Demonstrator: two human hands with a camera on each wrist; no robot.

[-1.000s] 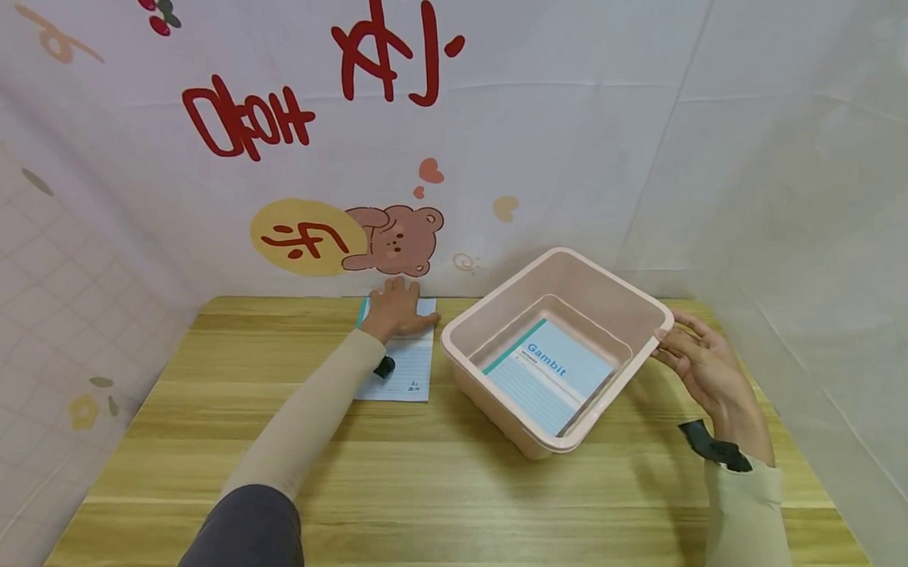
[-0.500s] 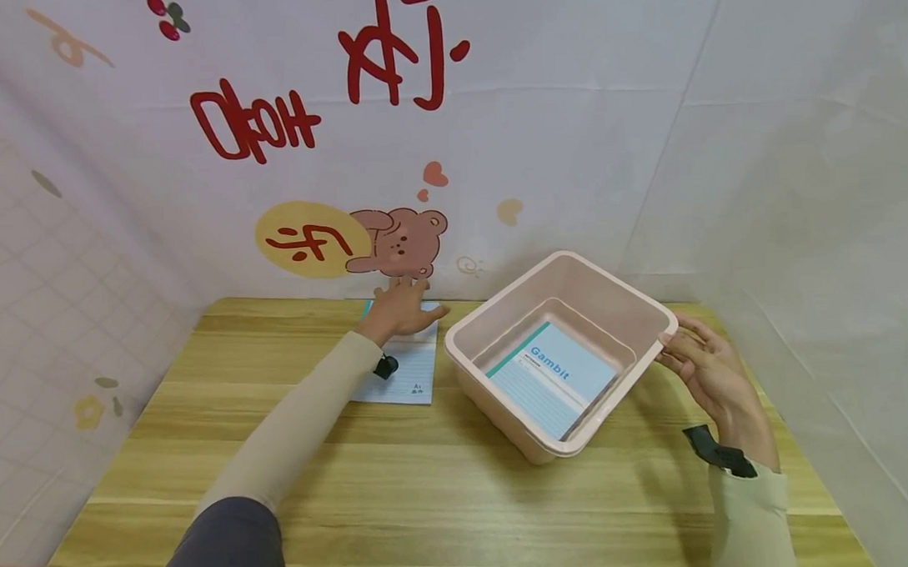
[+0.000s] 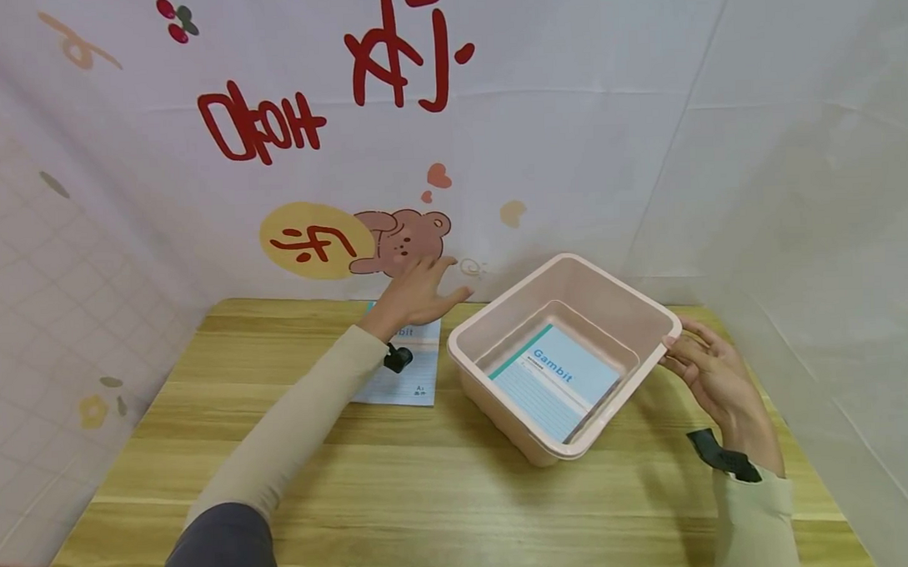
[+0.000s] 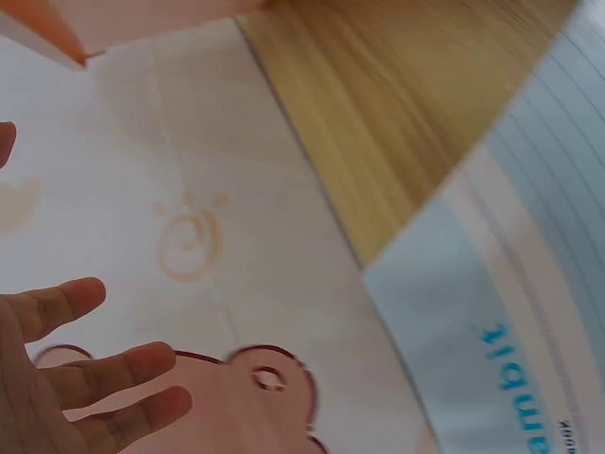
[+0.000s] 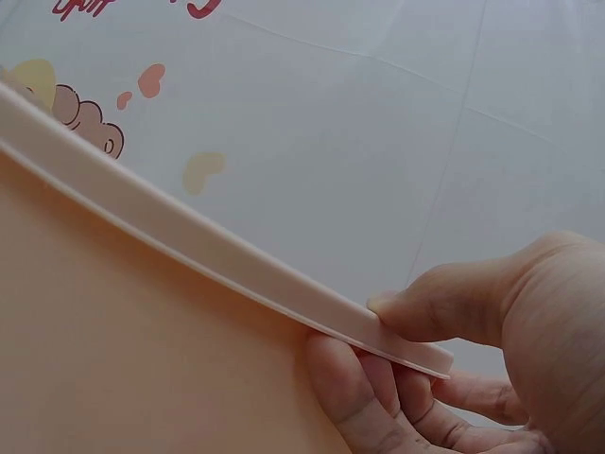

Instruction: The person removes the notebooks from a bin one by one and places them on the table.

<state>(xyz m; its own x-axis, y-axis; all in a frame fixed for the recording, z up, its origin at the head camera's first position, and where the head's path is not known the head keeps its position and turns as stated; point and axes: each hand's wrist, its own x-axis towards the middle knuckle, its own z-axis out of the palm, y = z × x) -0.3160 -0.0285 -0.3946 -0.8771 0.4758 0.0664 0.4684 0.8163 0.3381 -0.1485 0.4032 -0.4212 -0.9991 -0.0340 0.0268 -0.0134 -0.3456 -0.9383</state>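
Your right grip (image 3: 716, 379) pinches the tub (image 3: 600, 299), three o'clock, apparently steadying; left grip (image 3: 413, 293), ten o'clock, spread, empty, probably must reach it.

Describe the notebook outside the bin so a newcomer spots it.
On the wooden table, look left of the pink bin. At the back lies a pale blue notebook, partly hidden by the left hand. Its lookalike is inside the bin; this one lies on the wood.

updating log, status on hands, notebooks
Right hand pinches tub rim. Left hand empty. Notebook inside tub; second notebook on table, partly hidden by left arm.
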